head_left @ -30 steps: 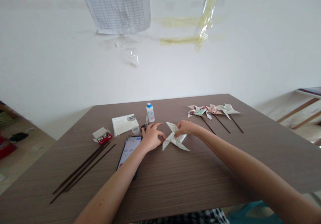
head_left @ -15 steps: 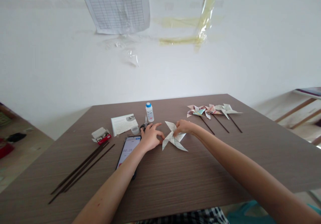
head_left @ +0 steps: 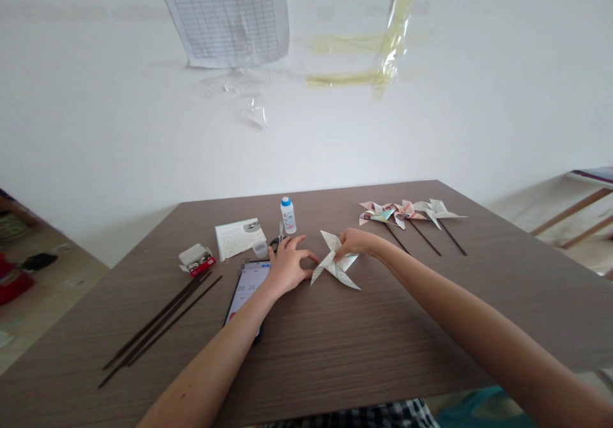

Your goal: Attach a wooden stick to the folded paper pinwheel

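A white paper pinwheel (head_left: 343, 276) printed with fine lines lies flat on the table in front of me. My right hand (head_left: 357, 241) is on its upper right side, fingers closed together at the centre and hiding part of it. To its left, my left hand (head_left: 288, 267) is open with the fingers spread, the fingertips by the pinwheel's left blade; I cannot tell if they touch it. A phone (head_left: 246, 290) showing a timer lies under my left wrist. Scissors (head_left: 277, 239) and a small clear cup (head_left: 260, 249) sit just beyond that hand.
Behind stands a white glue bottle (head_left: 288, 217) with a blue cap. Farther left are a paper pad (head_left: 234, 239), an open red-and-white box (head_left: 204, 266) and several dark sticks (head_left: 158, 322). Three finished pinwheels (head_left: 405, 213) on sticks lie at the back right, near the wall (head_left: 311, 140).
The view has shifted slightly. Both hands stay at the pinwheel, with only small finger movement; the left fingertips remain by its left blade.
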The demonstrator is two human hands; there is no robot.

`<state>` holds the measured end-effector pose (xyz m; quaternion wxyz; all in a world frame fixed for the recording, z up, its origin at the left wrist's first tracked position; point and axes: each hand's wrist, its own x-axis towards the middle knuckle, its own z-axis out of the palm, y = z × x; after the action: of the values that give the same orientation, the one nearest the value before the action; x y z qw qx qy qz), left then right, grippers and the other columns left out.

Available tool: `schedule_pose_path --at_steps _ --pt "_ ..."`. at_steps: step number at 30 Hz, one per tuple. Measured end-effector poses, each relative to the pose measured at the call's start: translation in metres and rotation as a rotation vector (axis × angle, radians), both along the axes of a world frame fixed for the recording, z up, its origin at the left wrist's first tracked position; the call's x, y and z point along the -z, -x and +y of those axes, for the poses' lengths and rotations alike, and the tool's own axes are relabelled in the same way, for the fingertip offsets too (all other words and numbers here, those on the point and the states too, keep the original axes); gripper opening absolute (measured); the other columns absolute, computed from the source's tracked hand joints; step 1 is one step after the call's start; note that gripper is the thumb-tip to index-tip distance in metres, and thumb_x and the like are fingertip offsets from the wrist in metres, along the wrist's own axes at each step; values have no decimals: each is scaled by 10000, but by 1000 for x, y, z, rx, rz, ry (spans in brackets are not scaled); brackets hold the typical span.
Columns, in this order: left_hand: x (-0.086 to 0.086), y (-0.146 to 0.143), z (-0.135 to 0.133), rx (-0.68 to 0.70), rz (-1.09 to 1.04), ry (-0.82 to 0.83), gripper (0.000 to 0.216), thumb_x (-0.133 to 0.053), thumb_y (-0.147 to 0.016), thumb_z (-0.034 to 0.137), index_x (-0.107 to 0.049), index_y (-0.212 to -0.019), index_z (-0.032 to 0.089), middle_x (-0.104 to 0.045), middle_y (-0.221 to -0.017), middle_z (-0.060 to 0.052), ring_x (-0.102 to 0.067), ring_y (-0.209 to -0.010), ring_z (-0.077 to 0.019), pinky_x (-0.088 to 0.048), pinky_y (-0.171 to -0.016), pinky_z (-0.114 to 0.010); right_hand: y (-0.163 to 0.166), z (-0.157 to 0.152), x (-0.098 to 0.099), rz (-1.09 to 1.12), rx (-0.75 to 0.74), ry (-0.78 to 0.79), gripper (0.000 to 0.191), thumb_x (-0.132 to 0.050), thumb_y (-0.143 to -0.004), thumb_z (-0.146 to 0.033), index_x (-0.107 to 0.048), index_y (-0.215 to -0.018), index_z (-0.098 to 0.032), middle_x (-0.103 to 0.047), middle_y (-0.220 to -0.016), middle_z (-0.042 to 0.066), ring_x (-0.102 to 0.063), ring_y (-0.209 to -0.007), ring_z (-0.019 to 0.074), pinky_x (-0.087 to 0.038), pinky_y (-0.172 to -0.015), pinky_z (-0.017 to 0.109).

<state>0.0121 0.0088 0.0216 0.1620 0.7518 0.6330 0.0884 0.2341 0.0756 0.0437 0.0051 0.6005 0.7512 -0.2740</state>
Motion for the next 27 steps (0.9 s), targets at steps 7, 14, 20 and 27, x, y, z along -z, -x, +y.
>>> schedule_pose_path --at_steps 7,14,20,27 --pt "-10 11 -19 -3 125 -33 252 -930 -924 222 -924 -1143 344 -503 -1868 -45 -316 -1781 -476 -191 -1405 -854 -7 3 0 -18 -35 -6 225 -925 -797 -354 -763 -781 -198 -681 -783 -18 -638 -820 198 -438 -713 290" --pt "-19 20 -38 -38 133 -32 172 -888 -944 181 -946 -940 343 -566 -1824 -16 -299 -1792 -475 -119 -1414 -865 -10 8 3 0 -74 3 189 -911 -808 -339 -790 -820 -195 -765 -890 11 -694 -928 220 -458 -728 266" --pt "-13 18 -42 -28 72 18 139 -916 -937 206 -944 -948 342 -545 -1839 -13 -303 -1787 -473 -154 -1410 -863 -12 7 2 -13 -77 -2 230 -915 -827 -366 -836 -947 -185 -829 -1009 52 -724 -990 248 -502 -780 273" --pt "-11 18 -43 -44 44 5 111 -924 -928 204 -933 -937 314 -567 -1819 -53 -333 -1763 -487 -202 -1391 -875 -13 1 -3 -8 -90 0 267 -907 -877 -410 -839 -959 -166 -807 -972 37 -703 -953 217 -479 -772 261"
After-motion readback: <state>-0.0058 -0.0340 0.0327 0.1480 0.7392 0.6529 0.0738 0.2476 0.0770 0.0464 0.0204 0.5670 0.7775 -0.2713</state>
